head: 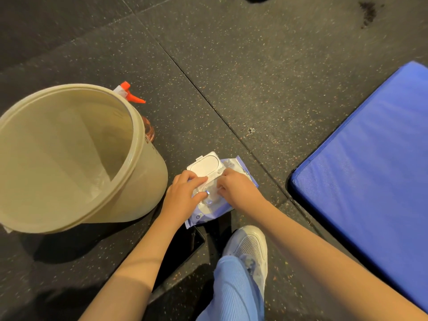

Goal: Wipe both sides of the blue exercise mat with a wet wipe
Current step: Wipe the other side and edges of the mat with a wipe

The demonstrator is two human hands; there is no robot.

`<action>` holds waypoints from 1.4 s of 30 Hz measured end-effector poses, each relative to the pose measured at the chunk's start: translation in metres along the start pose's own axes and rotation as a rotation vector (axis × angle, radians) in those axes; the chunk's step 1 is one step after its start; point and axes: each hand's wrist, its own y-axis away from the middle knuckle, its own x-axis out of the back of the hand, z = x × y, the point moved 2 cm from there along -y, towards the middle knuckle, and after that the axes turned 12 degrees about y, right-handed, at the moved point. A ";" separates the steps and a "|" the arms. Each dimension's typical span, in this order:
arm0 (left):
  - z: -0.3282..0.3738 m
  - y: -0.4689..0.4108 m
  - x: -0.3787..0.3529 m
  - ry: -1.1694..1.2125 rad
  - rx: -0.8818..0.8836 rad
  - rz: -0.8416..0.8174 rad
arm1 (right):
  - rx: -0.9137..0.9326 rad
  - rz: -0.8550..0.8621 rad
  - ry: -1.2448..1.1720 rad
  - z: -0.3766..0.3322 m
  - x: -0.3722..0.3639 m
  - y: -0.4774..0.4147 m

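Observation:
A pack of wet wipes [209,210] lies on the dark speckled floor in front of me, its white flip lid [205,166] standing open. My left hand [185,195] presses down on the pack beside the opening, fingers fairly straight. My right hand [236,187] has its fingers curled at the opening and pinches something small there; whether it is a wipe is hard to tell. The blue exercise mat [370,172] lies flat on the floor to the right, well apart from both hands.
A large beige bucket [143,181] with a clear liner stands at the left, close to my left hand. An orange-nozzled spray bottle [129,93] stands behind it. My white shoe [250,246] and light-blue trouser leg are below the pack. A dark flat object [185,249] lies under my left forearm.

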 end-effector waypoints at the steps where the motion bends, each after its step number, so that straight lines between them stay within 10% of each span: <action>1: 0.000 0.000 0.000 0.005 0.001 -0.003 | -0.025 -0.014 -0.053 0.000 0.004 -0.001; 15: 0.003 -0.002 -0.001 -0.037 0.045 0.001 | -0.170 0.440 -0.567 0.033 0.090 0.028; 22: 0.002 0.002 0.004 0.673 0.303 0.106 | -0.337 0.549 -0.586 0.050 0.068 0.035; 31: 0.027 -0.007 -0.013 -0.041 0.275 0.127 | -0.496 0.463 -0.620 0.064 0.023 0.035; 42: 0.035 -0.028 -0.001 -0.067 0.269 0.209 | -0.519 0.407 -0.635 0.062 0.014 0.047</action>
